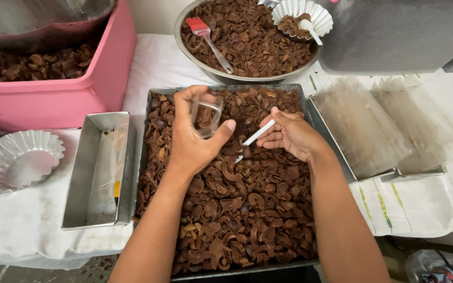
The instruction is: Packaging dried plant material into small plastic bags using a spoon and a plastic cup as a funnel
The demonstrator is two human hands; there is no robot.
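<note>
My left hand grips a small clear plastic cup, tilted over a metal tray heaped with brown curled shell-like pieces. Some brown pieces show inside the cup. My right hand holds a thin white plastic spoon whose tip points down-left into the pieces, just right of the cup. Both forearms reach in from the bottom edge.
An empty rectangular metal tin lies left of the tray, with a fluted foil cup beside it. A pink tub holds more pieces. Behind stands a round metal bowl holding a red brush. Clear bags fill trays at right.
</note>
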